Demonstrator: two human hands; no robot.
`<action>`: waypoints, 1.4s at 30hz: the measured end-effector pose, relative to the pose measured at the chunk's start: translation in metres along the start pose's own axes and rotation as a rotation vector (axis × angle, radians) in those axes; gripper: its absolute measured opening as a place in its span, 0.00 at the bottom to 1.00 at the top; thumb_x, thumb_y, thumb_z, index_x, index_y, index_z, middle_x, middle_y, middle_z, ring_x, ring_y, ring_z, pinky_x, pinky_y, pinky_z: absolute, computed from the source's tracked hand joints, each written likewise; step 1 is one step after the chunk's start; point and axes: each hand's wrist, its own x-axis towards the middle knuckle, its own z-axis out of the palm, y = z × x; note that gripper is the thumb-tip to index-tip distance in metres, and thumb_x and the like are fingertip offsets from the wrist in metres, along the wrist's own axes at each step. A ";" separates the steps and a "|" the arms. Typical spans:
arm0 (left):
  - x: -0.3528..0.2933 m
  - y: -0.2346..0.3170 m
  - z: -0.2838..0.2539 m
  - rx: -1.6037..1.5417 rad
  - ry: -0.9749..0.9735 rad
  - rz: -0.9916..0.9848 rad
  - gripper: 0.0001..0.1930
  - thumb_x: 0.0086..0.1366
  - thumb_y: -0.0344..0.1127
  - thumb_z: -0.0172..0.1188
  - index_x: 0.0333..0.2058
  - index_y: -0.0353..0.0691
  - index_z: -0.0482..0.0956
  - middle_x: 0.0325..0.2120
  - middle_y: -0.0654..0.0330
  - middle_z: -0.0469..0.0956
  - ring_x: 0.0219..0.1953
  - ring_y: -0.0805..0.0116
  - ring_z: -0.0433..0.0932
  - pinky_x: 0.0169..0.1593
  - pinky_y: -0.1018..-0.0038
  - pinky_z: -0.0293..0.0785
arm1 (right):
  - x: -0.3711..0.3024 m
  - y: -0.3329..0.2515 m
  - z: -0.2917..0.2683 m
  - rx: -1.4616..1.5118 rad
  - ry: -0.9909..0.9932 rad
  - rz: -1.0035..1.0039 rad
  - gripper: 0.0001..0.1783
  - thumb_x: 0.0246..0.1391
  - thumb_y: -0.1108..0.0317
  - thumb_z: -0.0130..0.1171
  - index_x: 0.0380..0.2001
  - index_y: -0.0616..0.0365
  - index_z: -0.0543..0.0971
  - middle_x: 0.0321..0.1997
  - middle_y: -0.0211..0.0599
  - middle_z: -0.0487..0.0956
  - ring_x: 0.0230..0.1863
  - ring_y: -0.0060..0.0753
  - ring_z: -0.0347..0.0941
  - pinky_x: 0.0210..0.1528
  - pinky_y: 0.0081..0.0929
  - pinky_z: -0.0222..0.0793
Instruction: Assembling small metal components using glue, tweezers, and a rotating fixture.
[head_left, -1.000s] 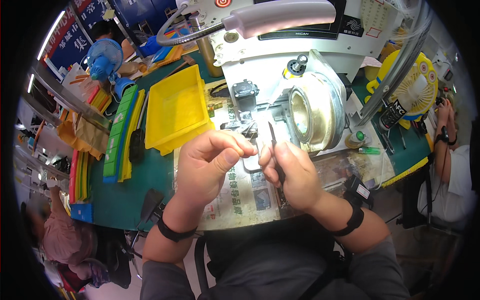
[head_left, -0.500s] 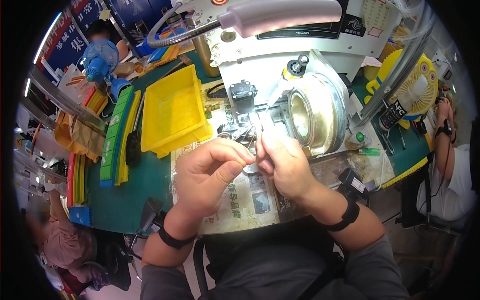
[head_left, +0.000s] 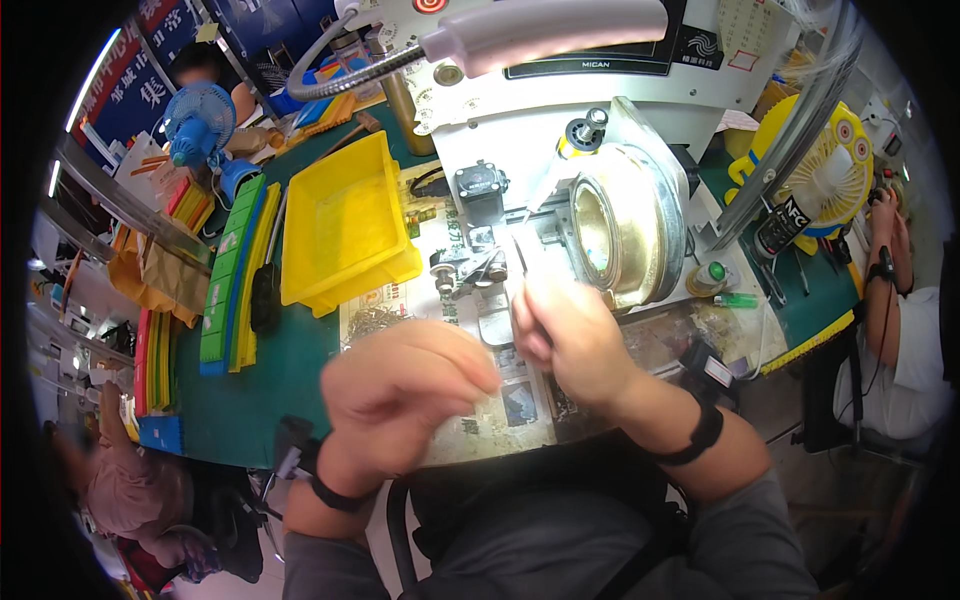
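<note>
My right hand (head_left: 580, 345) is closed round a thin pointed metal tool (head_left: 520, 258) that looks like tweezers; its tip points toward the machine. Just left of it and lower, my left hand (head_left: 410, 395) is blurred by motion, its fingers curled and pressed together. Whatever they pinch is too small or hidden. Beyond both hands is a small metal fixture (head_left: 468, 270) with a jointed arm, lit brightly. To its right stands a large round wheel (head_left: 625, 230) with a metal rim. A heap of fine metal pieces (head_left: 375, 320) lies beyond my left hand.
A yellow plastic bin (head_left: 345, 235) sits left of the machine, with green, blue and yellow strips (head_left: 235, 280) beside it. A lamp (head_left: 550, 35) hangs overhead. A small bottle (head_left: 708, 278), a green lighter (head_left: 737, 300) and a yellow fan (head_left: 830, 165) are on the right. Other people sit at both sides.
My left hand has drawn back toward me and left, away from my right hand, uncovering the fixture and the metal heap. My right hand stays nearly in place, still holding the thin tool.
</note>
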 end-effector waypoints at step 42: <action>-0.007 -0.026 -0.043 1.064 -0.195 -0.140 0.06 0.64 0.30 0.63 0.37 0.35 0.81 0.33 0.51 0.80 0.35 0.53 0.79 0.40 0.66 0.74 | -0.020 0.020 0.031 -0.012 0.341 -0.060 0.10 0.72 0.65 0.51 0.35 0.58 0.71 0.23 0.21 0.66 0.22 0.14 0.58 0.24 0.19 0.56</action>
